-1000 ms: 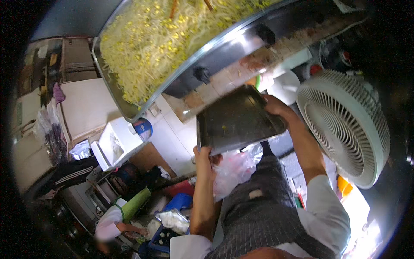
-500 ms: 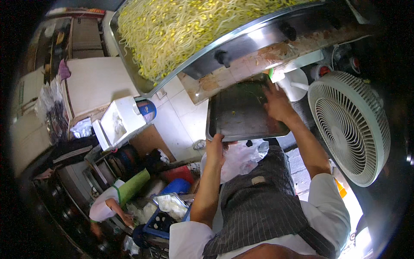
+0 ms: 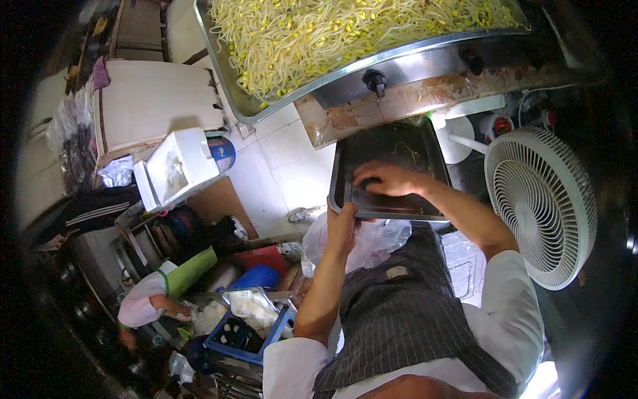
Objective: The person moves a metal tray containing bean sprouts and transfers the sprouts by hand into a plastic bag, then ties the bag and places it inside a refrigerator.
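Observation:
My left hand (image 3: 343,226) grips the near left corner of a dark metal tray (image 3: 382,147), its thumb over the rim. The tray hangs tilted in front of my apron, with a few stray strands stuck on its inside. My right hand (image 3: 392,179) reaches over the right side into the tray, low near the front rim. Motion blurs its fingers, so whether something small is between them does not show. Beyond, a large metal tray (image 3: 282,103) heaped with yellow bean sprouts (image 3: 352,40) rests on the stove. Below my left hand is a clear plastic bag (image 3: 382,239).
A white fan (image 3: 541,206) stands close to my right arm. The stove front with its knobs (image 3: 375,81) borders the far side. At left are an open white foam box (image 3: 176,169), a blue crate (image 3: 236,339) and a co-worker in a green apron (image 3: 189,272).
My right hand has swept left and nearer, from the tray's right side to its front part. My left hand still holds the corner. The view has shifted slightly.

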`<state>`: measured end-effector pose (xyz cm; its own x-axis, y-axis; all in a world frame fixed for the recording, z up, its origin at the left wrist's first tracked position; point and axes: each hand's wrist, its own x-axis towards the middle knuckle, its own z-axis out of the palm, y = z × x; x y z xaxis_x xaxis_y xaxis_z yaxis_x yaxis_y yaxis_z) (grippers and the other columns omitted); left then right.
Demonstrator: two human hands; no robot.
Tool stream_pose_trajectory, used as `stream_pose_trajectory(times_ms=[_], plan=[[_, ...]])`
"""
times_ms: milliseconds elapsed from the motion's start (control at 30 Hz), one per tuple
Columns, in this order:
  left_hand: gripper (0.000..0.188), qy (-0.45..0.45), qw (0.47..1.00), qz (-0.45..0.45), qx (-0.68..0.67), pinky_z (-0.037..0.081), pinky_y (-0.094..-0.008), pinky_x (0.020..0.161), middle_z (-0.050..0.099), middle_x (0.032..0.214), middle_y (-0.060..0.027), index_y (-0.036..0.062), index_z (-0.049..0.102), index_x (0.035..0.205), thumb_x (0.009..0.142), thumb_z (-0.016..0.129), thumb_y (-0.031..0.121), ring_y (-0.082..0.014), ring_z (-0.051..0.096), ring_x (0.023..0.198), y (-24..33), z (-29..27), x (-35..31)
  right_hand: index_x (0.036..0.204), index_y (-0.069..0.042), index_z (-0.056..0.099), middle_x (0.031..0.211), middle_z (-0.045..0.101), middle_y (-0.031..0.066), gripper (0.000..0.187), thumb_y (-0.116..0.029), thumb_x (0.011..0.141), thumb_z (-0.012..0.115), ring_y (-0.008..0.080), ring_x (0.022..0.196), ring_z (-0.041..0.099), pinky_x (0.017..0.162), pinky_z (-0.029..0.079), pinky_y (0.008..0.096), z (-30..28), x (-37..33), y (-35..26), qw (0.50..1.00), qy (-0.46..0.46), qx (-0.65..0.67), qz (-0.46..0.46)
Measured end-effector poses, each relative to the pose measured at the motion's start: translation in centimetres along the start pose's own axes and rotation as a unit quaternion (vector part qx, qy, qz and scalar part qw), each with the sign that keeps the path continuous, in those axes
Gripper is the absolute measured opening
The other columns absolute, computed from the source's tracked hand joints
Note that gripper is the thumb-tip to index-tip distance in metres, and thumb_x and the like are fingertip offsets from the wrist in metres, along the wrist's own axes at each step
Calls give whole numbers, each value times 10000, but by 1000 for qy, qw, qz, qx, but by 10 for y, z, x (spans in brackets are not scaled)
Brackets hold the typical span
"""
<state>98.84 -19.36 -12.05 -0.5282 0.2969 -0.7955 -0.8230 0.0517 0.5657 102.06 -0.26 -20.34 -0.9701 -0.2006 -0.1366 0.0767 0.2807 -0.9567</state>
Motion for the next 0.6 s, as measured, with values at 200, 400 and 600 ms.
stream_pose_trajectory(times_ms=[200, 400, 600], plan=[[493, 7, 998, 54, 6, 508, -292, 465, 573, 960, -144, 49, 308, 1253, 789, 471, 18, -219, 629, 611, -11, -7, -18, 1118, -95, 624, 1187, 588, 121, 323, -236, 828, 619, 300, 1124, 502, 929, 406, 433, -29, 6, 26, 968, -109, -78, 211], [502, 3, 999, 42, -9, 504, -301, 493, 564, 946, -145, 46, 312, 1254, 786, 494, 32, -220, 630, 692, -10, -9, -37, 1008, 36, 626, 1172, 597, 156, 305, -224, 853, 598, 327, 1113, 541, 936, 433, 425, -10, 4, 115, 890, 113, -414, 153], [490, 8, 1000, 7, -18, 501, -311, 493, 558, 921, -143, 29, 323, 1247, 787, 490, 22, -220, 615, 638, -15, -11, -50, 1099, -35, 615, 1150, 591, 183, 270, -103, 842, 571, 373, 1125, 513, 974, 414, 429, -12, 10, 77, 955, 74, -235, 168]])
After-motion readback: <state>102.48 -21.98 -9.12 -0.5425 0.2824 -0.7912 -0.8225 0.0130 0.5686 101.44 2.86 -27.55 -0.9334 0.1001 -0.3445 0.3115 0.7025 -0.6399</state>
